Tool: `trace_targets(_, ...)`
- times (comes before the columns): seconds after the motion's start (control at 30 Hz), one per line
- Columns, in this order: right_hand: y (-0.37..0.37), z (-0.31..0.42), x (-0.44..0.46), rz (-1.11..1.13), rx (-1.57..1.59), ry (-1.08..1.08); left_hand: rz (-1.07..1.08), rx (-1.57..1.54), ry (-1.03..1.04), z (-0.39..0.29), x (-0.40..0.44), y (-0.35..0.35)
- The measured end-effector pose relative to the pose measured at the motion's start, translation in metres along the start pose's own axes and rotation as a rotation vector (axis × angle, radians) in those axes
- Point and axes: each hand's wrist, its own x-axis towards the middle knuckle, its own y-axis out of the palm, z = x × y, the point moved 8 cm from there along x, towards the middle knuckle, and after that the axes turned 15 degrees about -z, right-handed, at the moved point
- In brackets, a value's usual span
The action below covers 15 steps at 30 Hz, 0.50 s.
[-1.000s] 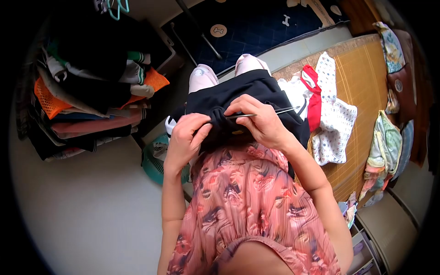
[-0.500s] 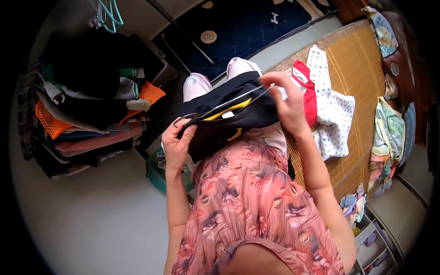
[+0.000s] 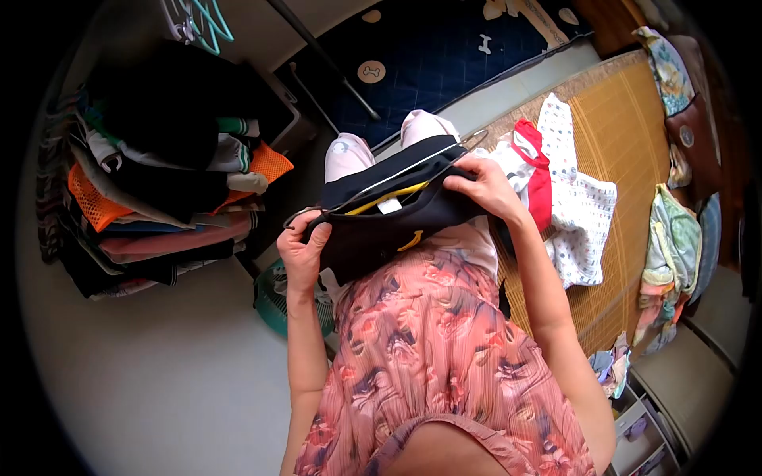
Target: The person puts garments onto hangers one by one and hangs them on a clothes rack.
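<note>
A black garment (image 3: 369,238) with a yellow inner band, a white label and a small yellow mark lies across my lap, its opening facing up. My left hand (image 3: 302,250) pinches the left end of the opening between thumb and fingers. At the other end my right hand (image 3: 482,186) grips the edge, thumb on the near side. A thin grey wire or cord (image 3: 397,176) runs along the opening and loops out past both ends; which of the two it is, I cannot tell. The garment's underside is hidden.
To the left stands a tall pile of folded clothes (image 3: 178,230), with hangers (image 3: 198,24) above it. White patterned clothes (image 3: 587,206) and a red-trimmed garment (image 3: 536,170) lie on a woven mat (image 3: 619,119) to the right. A green basket (image 3: 274,297) sits by my left forearm.
My right hand has moved down and closed on the garment's right edge; the wire or cord loop now sticks out beyond it. My left hand keeps its hold on the left end.
</note>
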Motion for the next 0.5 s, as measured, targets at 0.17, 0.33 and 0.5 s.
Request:
trace_targets(0.17, -0.018, -0.005, 0.003, -0.17, 0.269, -0.058, -0.046, -0.012, 0.018, -0.004, 0.003, -0.002)
trace_targets(0.33, -0.028, -0.014, 0.007, -0.244, 0.602, 0.139, -0.064, 0.085, 0.161, -0.012, 0.006, -0.006)
trace_targets(0.5, -0.026, -0.016, 0.015, -0.252, 0.727, 0.192, -0.142, 0.224, 0.278, -0.02, 0.002, -0.008)
